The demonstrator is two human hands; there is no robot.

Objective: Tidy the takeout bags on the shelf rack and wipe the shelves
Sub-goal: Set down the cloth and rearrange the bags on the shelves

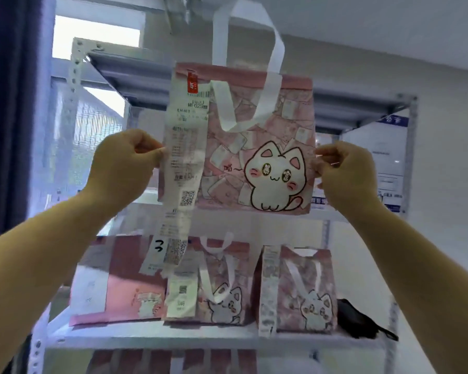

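A pink takeout bag [257, 147] with a white cartoon cat and white ribbon handles hangs in the air in front of the white metal shelf rack [76, 76]. My left hand [122, 168] pinches its left edge and my right hand [346, 174] pinches its right edge. A long white receipt [183, 163] is stuck to the bag's left side and dangles below it. On the shelf [173, 338] underneath stand three more pink bags: a plain one [125, 282] at the left, a cat bag [222, 287] in the middle and a cat bag [305, 290] at the right.
A black crumpled object [360, 319] lies on the shelf right of the bags. More pink bags [200, 360] show on the level below. A white and blue box [381, 163] sits at the right of the upper level. A dark curtain [8, 103] hangs at the left.
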